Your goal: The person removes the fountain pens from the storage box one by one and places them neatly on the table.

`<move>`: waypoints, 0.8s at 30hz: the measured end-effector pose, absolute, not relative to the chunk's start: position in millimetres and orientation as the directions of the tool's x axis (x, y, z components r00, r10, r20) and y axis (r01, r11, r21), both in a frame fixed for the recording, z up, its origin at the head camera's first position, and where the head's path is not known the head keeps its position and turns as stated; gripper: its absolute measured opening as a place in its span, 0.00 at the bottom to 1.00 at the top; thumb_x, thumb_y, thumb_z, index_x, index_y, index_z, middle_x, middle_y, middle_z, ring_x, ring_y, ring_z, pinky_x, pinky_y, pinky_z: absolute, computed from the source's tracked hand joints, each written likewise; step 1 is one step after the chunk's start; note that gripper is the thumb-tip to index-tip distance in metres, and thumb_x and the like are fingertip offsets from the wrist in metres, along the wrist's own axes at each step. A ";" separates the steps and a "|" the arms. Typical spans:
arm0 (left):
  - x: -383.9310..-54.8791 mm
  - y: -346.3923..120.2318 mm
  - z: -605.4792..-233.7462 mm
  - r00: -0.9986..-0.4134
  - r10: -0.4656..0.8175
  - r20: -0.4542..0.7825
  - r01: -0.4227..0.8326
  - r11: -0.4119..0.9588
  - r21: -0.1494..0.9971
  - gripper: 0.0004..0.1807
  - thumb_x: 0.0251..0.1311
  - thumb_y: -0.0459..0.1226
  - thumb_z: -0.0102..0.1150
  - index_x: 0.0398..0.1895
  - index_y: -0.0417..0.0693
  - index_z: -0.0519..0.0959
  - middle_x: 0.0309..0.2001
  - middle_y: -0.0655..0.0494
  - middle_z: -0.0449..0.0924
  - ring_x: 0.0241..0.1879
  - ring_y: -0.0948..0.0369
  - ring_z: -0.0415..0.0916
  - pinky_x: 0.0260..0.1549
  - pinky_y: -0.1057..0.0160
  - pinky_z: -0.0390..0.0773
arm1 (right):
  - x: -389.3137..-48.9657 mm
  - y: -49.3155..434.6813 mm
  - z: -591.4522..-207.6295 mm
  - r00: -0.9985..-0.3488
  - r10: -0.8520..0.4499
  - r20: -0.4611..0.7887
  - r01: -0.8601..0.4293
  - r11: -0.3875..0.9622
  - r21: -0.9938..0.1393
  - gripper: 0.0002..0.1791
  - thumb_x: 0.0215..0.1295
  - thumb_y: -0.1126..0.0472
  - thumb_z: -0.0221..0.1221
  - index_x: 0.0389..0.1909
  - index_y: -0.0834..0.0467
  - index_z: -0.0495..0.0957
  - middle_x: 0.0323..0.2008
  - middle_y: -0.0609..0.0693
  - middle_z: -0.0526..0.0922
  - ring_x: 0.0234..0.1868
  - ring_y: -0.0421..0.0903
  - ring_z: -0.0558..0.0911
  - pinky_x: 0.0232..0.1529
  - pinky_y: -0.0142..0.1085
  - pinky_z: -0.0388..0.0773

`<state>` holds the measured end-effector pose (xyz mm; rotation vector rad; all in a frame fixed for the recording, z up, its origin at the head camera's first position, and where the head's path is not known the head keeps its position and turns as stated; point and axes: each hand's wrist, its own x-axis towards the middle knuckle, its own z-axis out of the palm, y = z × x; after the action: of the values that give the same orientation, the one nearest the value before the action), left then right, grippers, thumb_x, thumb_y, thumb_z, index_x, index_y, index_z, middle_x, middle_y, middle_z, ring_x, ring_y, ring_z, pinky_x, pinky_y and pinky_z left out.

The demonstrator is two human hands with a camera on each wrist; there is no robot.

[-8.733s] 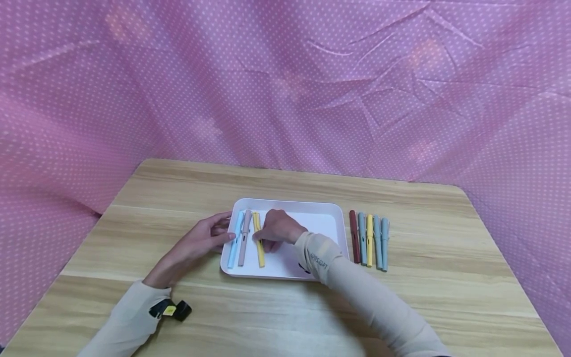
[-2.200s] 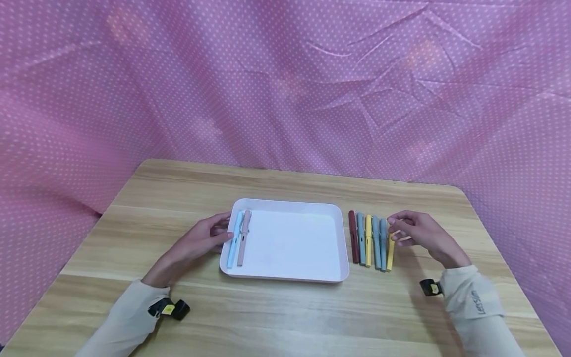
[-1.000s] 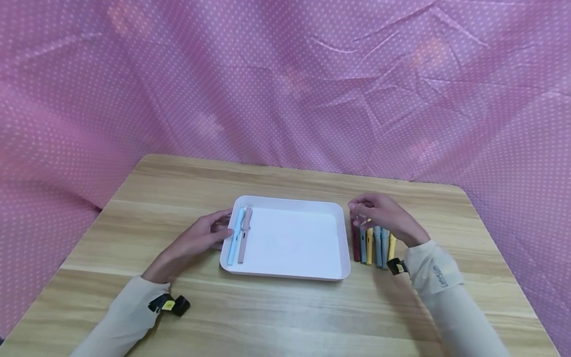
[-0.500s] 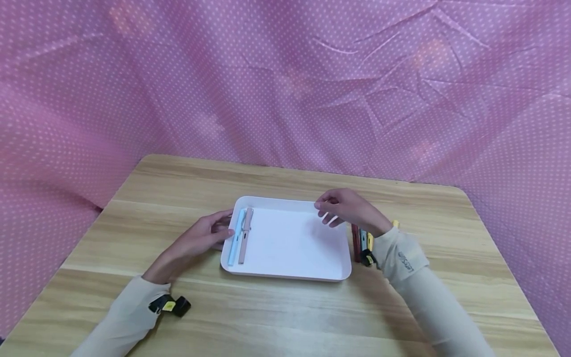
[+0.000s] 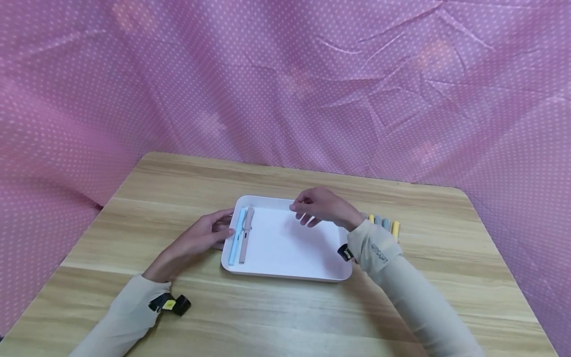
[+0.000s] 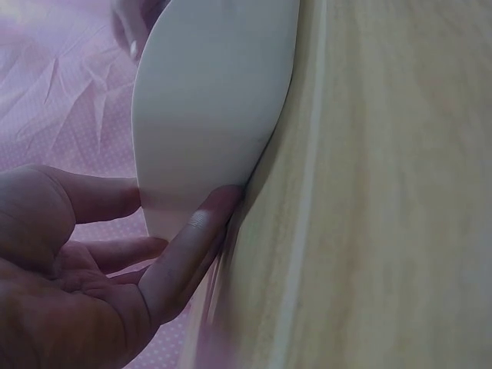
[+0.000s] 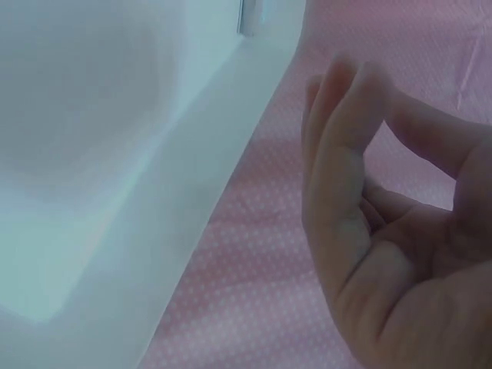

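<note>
A white tray point(image 5: 290, 276) lies on the table, with a light blue pen point(image 5: 235, 243) and a pinkish-grey pen point(image 5: 244, 243) side by side at its left end. My left hand point(image 5: 198, 240) holds the tray's left side, thumb at the rim; in the left wrist view its fingers point(image 6: 181, 265) press along the outer wall. Above the tray's far part hovers my right hand point(image 5: 325, 207), fingers loosely bent. Nothing shows between thumb and fingertips in the right wrist view, where the far rim point(image 7: 223, 184) runs beside the hand.
Right of the tray stands a row of pens, partly hidden by my right forearm; a yellow pen point(image 5: 395, 230) is at its right end and a blue-grey pen point(image 5: 386, 224) beside it. A pink dotted curtain point(image 5: 285, 99) hangs behind the wooden table point(image 5: 250, 317).
Yellow pen in the tray earlier is gone from there; one now ends the row at right. My right hand has swung left from the row over the tray, while the left hand stays put.
</note>
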<state>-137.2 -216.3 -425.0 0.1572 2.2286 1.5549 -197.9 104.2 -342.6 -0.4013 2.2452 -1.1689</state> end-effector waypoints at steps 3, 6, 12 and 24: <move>-137.5 -216.2 -424.6 -0.907 0.323 -0.272 -0.145 0.367 0.919 0.36 0.77 0.33 0.54 0.83 0.40 0.52 0.72 0.34 0.66 0.65 0.42 0.73 0.54 0.57 0.86 | -198.4 93.3 -344.3 -0.783 -0.499 -0.371 0.008 0.588 -0.809 0.17 0.77 0.59 0.60 0.52 0.71 0.80 0.44 0.65 0.85 0.37 0.49 0.86 0.41 0.40 0.90; -138.1 -216.0 -424.4 -0.904 0.327 -0.274 -0.149 0.360 0.921 0.36 0.78 0.34 0.53 0.83 0.40 0.52 0.72 0.35 0.66 0.65 0.43 0.72 0.54 0.57 0.86 | -198.9 84.4 -348.1 -0.772 -0.499 -0.393 0.022 0.597 -0.802 0.17 0.77 0.59 0.60 0.51 0.71 0.80 0.44 0.65 0.86 0.37 0.49 0.86 0.41 0.40 0.90; -138.8 -216.4 -424.0 -0.904 0.326 -0.278 -0.158 0.350 0.923 0.36 0.78 0.33 0.53 0.83 0.40 0.52 0.71 0.35 0.67 0.64 0.43 0.72 0.53 0.56 0.86 | -199.0 69.3 -356.6 -0.753 -0.509 -0.417 0.038 0.599 -0.800 0.17 0.75 0.58 0.62 0.49 0.70 0.81 0.41 0.64 0.86 0.36 0.49 0.86 0.39 0.38 0.89; -139.0 -215.5 -422.6 -0.898 0.321 -0.302 -0.189 0.339 0.922 0.37 0.78 0.34 0.53 0.83 0.40 0.51 0.72 0.35 0.65 0.65 0.43 0.71 0.54 0.56 0.86 | -198.2 39.1 -365.9 -0.749 -0.493 -0.442 0.031 0.641 -0.767 0.17 0.74 0.56 0.64 0.46 0.69 0.82 0.32 0.57 0.86 0.30 0.46 0.84 0.35 0.35 0.89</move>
<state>-139.0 -215.5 -422.6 0.1155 2.1747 1.5844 -198.2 39.1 -365.9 -0.3583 2.2140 -1.0499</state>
